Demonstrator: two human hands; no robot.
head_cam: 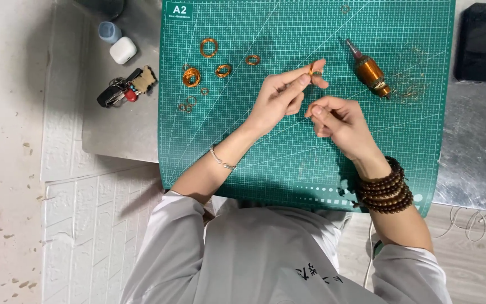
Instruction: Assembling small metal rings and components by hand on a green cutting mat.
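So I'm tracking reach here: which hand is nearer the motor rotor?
Right. The right hand is curled just below-left of the rotor, apart from it. The left hand is farther left, pinching a small copper coil.

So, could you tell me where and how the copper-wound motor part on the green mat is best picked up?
Probably by its thick copper-wound middle, pinched across its width from above. It lies flat and slanted, thin shaft up-left, and tangled loose wire crowds its lower-right end.

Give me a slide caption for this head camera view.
Left hand pinches a small copper wire coil above a green cutting mat.
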